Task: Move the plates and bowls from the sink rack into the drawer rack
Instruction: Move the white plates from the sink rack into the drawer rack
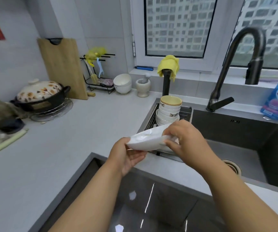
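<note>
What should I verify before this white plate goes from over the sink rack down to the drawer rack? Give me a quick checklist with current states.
1. Left hand grip on the white plate: ok, fingers under its near-left edge.
2. Right hand grip: ok, fingers curled over the right rim.
3. Plate lifted off the sink rack: ok as far as visible, though the hands hide its underside.
4. Stacked bowls steady in the rack: ok, upright behind the plate and apart from it.
5. Drawer open below: cannot tell, only a dark glossy surface shows.
6. Free slot in the drawer rack: cannot tell, not in view.
</note>
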Motion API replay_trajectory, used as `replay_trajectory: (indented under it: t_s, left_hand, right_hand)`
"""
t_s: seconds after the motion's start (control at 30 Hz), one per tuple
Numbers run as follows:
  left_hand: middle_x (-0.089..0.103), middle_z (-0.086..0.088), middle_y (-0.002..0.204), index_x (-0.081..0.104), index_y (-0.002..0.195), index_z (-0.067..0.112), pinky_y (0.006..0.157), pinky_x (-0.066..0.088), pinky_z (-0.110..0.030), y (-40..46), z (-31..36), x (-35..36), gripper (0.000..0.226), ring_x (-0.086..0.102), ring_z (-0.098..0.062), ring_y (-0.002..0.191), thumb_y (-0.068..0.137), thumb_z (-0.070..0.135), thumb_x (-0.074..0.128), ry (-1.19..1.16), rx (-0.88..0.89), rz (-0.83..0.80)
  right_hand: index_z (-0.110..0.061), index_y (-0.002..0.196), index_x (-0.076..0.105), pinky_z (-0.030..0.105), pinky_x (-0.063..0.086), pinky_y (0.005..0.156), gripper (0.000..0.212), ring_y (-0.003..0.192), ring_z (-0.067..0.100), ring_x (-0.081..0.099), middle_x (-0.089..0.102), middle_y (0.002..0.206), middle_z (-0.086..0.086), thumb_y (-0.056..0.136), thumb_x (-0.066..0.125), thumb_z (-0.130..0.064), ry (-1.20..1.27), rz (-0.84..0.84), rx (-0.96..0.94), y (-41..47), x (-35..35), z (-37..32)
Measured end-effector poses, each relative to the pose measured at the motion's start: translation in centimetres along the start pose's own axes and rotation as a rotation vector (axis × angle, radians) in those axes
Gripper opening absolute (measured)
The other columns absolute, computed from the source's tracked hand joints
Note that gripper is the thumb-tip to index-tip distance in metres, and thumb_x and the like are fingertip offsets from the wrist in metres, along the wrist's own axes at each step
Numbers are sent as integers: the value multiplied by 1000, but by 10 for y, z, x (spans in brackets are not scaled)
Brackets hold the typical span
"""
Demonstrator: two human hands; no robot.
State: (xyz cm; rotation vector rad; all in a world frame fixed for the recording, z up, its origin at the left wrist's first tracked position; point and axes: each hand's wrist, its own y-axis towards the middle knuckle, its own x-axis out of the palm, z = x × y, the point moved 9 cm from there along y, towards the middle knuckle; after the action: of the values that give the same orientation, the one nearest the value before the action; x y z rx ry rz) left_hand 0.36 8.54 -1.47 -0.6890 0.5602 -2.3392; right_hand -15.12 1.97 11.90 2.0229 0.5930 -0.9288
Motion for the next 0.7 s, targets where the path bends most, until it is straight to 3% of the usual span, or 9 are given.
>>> replay_trajectory:
  t_s: [0.07, 0.2, 0.3, 0.4, 0.5, 0.57, 0.63, 0.7]
  left_hand:
    - [63, -22, 84, 52, 109, -4, 52, 59, -34, -25, -8, -17, 30, 68, -32, 62, 87, 7, 36, -95, 15, 42]
    - [64, -22, 98, 53, 113, -2, 49, 57, -33, -76, -23, -62, 37, 65, -35, 79, 83, 2, 31, -236, 97, 165]
    - [64, -20, 103, 51, 115, 3, 49, 57, -35, -111, -30, -109, 35, 65, -35, 83, 86, 4, 32, -255, 146, 310]
    - [66, -15, 93, 55, 104, 8, 59, 55, -38, -153, -41, -160, 24, 66, -32, 75, 91, 9, 34, -249, 185, 453]
    - [66, -12, 86, 58, 98, 10, 51, 54, -31, -196, -55, -209, 24, 64, -26, 62, 98, 17, 35, -287, 219, 534]
    - [65, -12, 83, 58, 101, 9, 46, 51, -29, -224, -64, -241, 26, 60, -25, 61, 100, 21, 35, -340, 259, 586]
    - [62, -10, 76, 58, 98, 10, 40, 46, -25, -252, -76, -271, 26, 54, -23, 58, 101, 23, 35, -414, 288, 640]
    - [61, -8, 75, 58, 97, 11, 38, 45, -23, -282, -88, -297, 27, 52, -22, 59, 102, 25, 35, -469, 305, 675]
  right_hand:
    - [-12, 84, 71, 11, 31, 76, 12, 85, 8, 44, 58, 83, -7, 74, 77, -11, 51, -23, -41, -16, 0, -20]
    - [-16, 78, 70, 2, 30, 80, 12, 84, 6, 47, 59, 81, -11, 85, 67, -26, 206, -72, -70, -38, 12, -56]
    - [-16, 79, 70, 8, 31, 78, 19, 84, 5, 48, 61, 83, -10, 89, 59, -29, 248, -14, -47, -45, 24, -80]
    - [-17, 90, 71, 27, 41, 84, 15, 93, 11, 52, 60, 90, -8, 89, 60, -28, 311, 2, 30, -49, 47, -105]
    - [-18, 113, 63, 30, 42, 84, 27, 103, 16, 54, 60, 100, -5, 91, 57, -33, 383, -137, 205, -60, 83, -135]
    - [-20, 119, 55, 30, 42, 79, 33, 96, 17, 57, 58, 93, -8, 91, 53, -38, 511, -305, 351, -74, 112, -160]
    - [-19, 117, 54, 39, 54, 76, 32, 83, 19, 65, 65, 93, -1, 92, 48, -39, 758, -521, 482, -96, 144, -198]
    - [-15, 117, 53, 35, 58, 59, 28, 74, 21, 68, 67, 102, 10, 96, 42, -30, 1032, -697, 600, -121, 170, -244]
